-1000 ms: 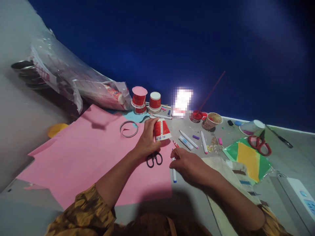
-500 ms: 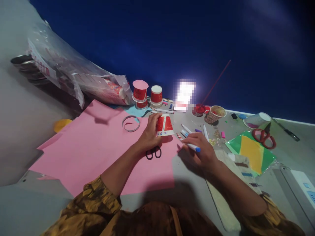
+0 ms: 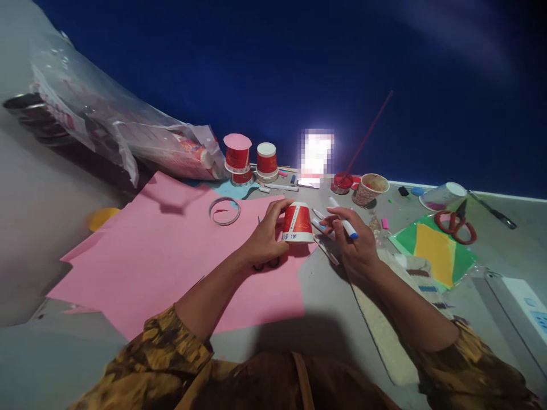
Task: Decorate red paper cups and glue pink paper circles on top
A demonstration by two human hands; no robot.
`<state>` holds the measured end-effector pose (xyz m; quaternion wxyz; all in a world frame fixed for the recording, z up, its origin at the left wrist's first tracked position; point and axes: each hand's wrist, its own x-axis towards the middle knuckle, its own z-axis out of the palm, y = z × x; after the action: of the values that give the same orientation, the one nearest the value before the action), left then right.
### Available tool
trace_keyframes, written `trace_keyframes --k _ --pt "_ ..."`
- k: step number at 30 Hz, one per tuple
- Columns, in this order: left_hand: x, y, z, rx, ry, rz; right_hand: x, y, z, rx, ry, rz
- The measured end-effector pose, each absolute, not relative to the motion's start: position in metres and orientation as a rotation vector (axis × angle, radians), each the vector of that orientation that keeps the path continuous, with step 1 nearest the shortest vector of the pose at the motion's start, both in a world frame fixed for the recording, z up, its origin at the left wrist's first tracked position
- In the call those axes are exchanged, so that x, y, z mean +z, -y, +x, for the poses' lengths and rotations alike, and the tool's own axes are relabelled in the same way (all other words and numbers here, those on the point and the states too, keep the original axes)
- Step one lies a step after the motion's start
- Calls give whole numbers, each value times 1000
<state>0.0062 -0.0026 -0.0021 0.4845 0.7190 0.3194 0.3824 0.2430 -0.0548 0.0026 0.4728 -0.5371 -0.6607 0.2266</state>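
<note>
Head view: your left hand (image 3: 270,234) wraps partway around the red-and-white paper cup (image 3: 298,222), mouth down near the right edge of the pink paper (image 3: 171,256); your right hand (image 3: 358,244), fingers bent, grips a blue-ended white marker (image 3: 349,228) nearby

Held cup (image 3: 298,222) red and white, blue-figured low down. Held pen (image 3: 348,228) white, blue-ended. Paper (image 3: 162,245) plain pink. Sleeves (image 3: 175,341) mottled brown-gold.

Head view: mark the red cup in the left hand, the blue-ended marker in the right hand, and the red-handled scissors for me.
Red cup (image 3: 303,221): head view, on its printed side.
Blue-ended marker (image 3: 349,228): head view, on the barrel near its blue end.
Red-handled scissors (image 3: 456,220): head view, near where handles meet.
</note>
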Motion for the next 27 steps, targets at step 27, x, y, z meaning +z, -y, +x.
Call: trace_keyframes --k 27 --pt "86 69 -16 1280 -854 1969 -2 46 254 456 1865 -1129"
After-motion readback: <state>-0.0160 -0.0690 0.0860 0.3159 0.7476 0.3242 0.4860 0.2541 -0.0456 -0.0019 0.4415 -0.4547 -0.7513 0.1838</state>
